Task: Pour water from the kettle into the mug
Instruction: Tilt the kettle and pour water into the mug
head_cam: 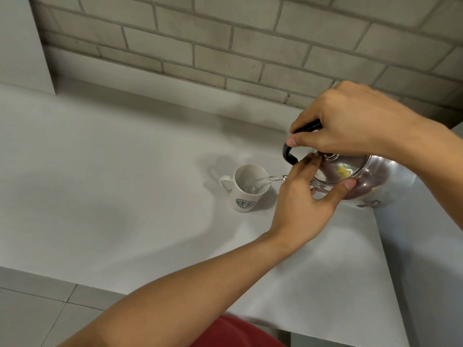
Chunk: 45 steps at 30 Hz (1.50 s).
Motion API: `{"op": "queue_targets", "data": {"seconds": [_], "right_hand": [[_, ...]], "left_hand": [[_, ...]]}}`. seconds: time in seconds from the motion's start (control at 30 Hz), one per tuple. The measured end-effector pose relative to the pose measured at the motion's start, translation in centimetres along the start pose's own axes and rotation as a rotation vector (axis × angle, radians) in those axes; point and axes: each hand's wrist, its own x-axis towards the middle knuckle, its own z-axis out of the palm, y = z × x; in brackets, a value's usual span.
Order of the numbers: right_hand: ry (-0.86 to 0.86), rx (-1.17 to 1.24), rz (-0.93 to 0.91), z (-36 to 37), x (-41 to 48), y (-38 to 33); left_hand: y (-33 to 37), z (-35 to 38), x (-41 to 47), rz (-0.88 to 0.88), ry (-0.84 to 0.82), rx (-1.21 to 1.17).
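A steel kettle [363, 176] with a black handle [288, 154] is tilted to the left above the counter. My right hand [350, 123] grips the handle from above. My left hand [308, 196] rests against the kettle's lid and front, fingers on the lid and thumb under the rim. A clear stream of water [265, 180] runs from the spout into a white mug [246, 189] with a green round logo. The mug stands upright just left of the kettle, its handle pointing left, and some water lies in its bottom.
The white counter [125, 184] stretches to the left and front, with its front edge above a tiled floor [37, 309]. A grey brick wall [225, 46] runs along the back. A white panel [22, 41] stands at the far left.
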Motion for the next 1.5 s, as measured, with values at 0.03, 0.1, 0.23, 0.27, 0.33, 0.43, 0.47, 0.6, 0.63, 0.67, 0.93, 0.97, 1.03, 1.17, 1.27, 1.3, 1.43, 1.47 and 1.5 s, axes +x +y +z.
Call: {"op": "queue_targets", "data": {"seconds": [0.03,0.1,0.23,0.27,0.33,0.43,0.47,0.6,0.63,0.67,0.93,0.97,1.03,1.17,1.27,1.3,1.43,1.47,1.5], "right_hand": [[0.002,-0.006,0.000,0.0,0.0,0.0],[0.005,-0.011,-0.002,0.1,0.1,0.0],[0.017,-0.018,0.008,0.3,0.3,-0.1],[0.018,-0.021,0.009,0.3,0.4,-0.1],[0.019,-0.030,0.005,0.4,0.4,-0.1],[0.017,-0.033,0.006,0.4,0.5,-0.1],[0.016,-0.033,0.006,0.3,0.5,-0.1],[0.014,-0.022,-0.003,0.2,0.6,-0.2],[0.012,-0.022,-0.005,0.1,0.6,-0.2],[0.010,-0.024,-0.007,0.1,0.6,-0.3],[-0.004,-0.046,-0.017,0.0,0.6,-0.4],[-0.006,-0.045,-0.016,0.0,0.6,-0.4],[-0.008,-0.041,-0.012,0.0,0.6,-0.4],[-0.001,-0.023,-0.010,0.0,0.7,-0.3],[0.019,0.005,-0.021,-0.1,0.5,-0.4],[0.029,0.013,-0.024,0.0,0.3,-0.5],[0.092,0.062,-0.013,0.7,-0.6,-0.3],[0.106,0.082,-0.003,0.9,-0.9,0.0],[0.118,0.103,0.010,1.1,-1.3,0.2]], "left_hand": [[0.0,0.0,0.0,0.002,0.003,0.002],[0.0,0.0,0.0,0.001,0.006,-0.004],[0.0,-0.1,-0.1,-0.006,0.010,-0.028],[0.0,-0.1,-0.1,-0.005,0.012,-0.028],[0.0,-0.1,-0.1,-0.003,0.017,-0.021],[0.0,-0.1,-0.1,0.006,0.021,-0.008],[0.0,0.0,-0.1,0.010,0.023,-0.006],[0.0,0.1,-0.1,0.007,0.034,-0.016],[0.0,0.1,-0.1,0.007,0.038,-0.016],[0.0,0.2,-0.1,0.006,0.041,-0.016],[-0.3,0.3,-0.2,0.021,0.044,-0.006],[-0.2,0.3,-0.2,0.021,0.043,-0.007],[-0.2,0.3,-0.2,0.023,0.044,-0.002],[-0.1,0.1,-0.2,0.028,0.045,0.021],[0.0,-0.4,-0.2,0.044,0.031,0.061],[-0.1,-0.6,-0.1,0.054,0.023,0.070],[-0.4,-1.3,0.0,0.079,-0.008,0.126],[-0.4,-1.5,0.0,0.078,-0.017,0.155],[-0.5,-1.6,0.0,0.076,-0.029,0.188]]}}
